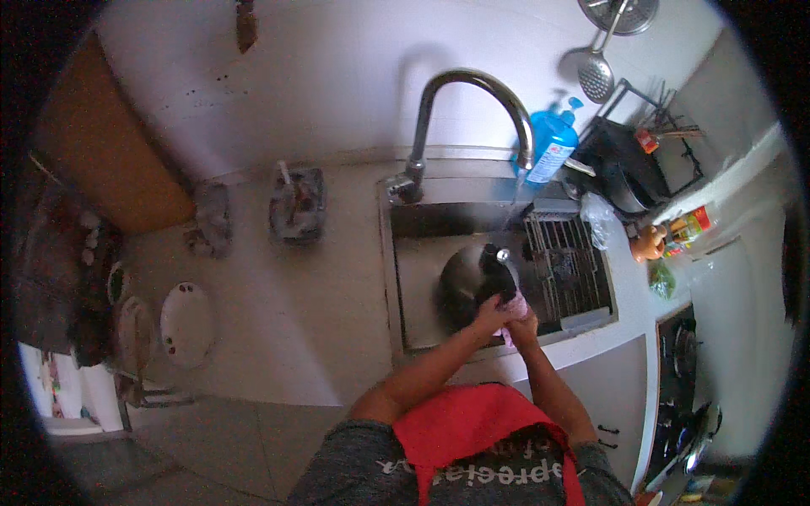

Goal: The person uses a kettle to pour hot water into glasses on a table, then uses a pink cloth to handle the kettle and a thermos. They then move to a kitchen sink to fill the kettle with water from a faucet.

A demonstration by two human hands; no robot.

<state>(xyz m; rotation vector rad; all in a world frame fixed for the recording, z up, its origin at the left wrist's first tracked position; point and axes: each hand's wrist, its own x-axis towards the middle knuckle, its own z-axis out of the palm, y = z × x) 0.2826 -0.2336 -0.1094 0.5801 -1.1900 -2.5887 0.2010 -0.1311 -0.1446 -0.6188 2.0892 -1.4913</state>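
Both of my hands are together over the sink basin (414, 303), near its front edge. My left hand (490, 318) grips the near end of a dark object (497, 278), whose exact kind is unclear. In my right hand (523, 330) is a pink cloth (517, 306), bunched against that object and my left fingers. Water runs from the curved metal faucet (471, 74) onto the dark object's far end. A round metal vessel (461, 278) sits in the basin just beyond my hands, partly covered by the dark object.
A wire rack (557, 265) fills the basin's right side. Behind it stand blue pump bottles (555, 142) and a dark rack (623, 152). A plastic bag (600, 220) lies right of the sink. Left on the counter are a container (297, 205) and a white plate (186, 329).
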